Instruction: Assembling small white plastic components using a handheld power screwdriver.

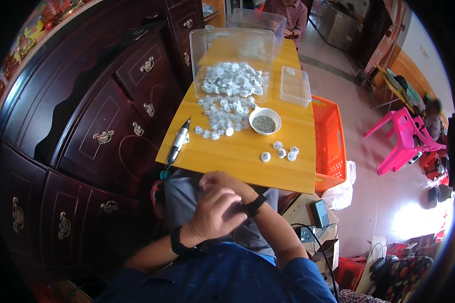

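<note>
Both my hands are over my lap, just in front of the table's near edge. My left hand (212, 214) crosses over my right forearm, its thumb and fingers closing at the black wristband (255, 206) on my right wrist. A second black band (177, 241) circles my left wrist. My right hand (221, 179) lies beyond the left one, pointing left; its fingers are mostly hidden and slightly blurred. On the yellow table (212, 169), nearest to my hands, lies a silver-and-black pen-shaped electric screwdriver (178, 144). Several small white round plastic pieces (266, 156) sit to the right.
A clear bin (232, 48) lies tipped, spilling white plastic pieces (227, 118). Beside them stand a white bowl (264, 112) of small metal bits and a shallow clear tray (296, 91). Dark drawers (96, 131) line the left; an orange crate (333, 146) stands right. Someone (288, 17) sits opposite.
</note>
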Demonstrator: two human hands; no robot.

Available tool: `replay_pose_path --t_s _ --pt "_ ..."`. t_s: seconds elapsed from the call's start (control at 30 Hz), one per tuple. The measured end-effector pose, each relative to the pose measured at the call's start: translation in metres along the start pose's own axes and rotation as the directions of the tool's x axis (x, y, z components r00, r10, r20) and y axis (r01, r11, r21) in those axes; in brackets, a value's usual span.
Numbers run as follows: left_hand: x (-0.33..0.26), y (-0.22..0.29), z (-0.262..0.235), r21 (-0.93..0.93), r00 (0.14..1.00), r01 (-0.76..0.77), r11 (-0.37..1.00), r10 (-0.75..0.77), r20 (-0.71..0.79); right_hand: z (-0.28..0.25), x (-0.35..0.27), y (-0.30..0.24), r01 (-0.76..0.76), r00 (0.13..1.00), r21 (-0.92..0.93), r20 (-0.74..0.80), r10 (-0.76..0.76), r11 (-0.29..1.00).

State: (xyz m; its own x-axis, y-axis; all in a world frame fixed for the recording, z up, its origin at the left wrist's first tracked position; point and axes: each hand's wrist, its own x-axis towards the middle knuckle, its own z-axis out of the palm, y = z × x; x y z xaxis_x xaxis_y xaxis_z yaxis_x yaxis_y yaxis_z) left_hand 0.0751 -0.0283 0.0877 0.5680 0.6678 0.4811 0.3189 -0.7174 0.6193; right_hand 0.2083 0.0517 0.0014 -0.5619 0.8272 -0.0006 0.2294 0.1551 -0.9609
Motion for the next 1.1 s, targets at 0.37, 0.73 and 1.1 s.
replay_pose_path --t_s 0.37,0.73,1.1 --pt "-0.002 -0.009 0.016 0.084 0.997 0.076 0.994 -0.075 -0.018 -0.016 0.040 -0.032 0.118 0.814 0.554 -0.529 0.239 0.824" --pt "-0.008 0.008 0.011 -0.004 0.984 0.166 0.986 -0.166 0.061 -0.008 0.036 -0.033 -0.252 0.645 -0.707 -0.632 -0.430 0.660" --pt "0.003 0.005 -0.007 -0.086 0.990 0.078 0.993 -0.087 -0.108 -0.036 0.028 -0.038 0.106 0.786 0.416 -0.592 0.180 0.903"
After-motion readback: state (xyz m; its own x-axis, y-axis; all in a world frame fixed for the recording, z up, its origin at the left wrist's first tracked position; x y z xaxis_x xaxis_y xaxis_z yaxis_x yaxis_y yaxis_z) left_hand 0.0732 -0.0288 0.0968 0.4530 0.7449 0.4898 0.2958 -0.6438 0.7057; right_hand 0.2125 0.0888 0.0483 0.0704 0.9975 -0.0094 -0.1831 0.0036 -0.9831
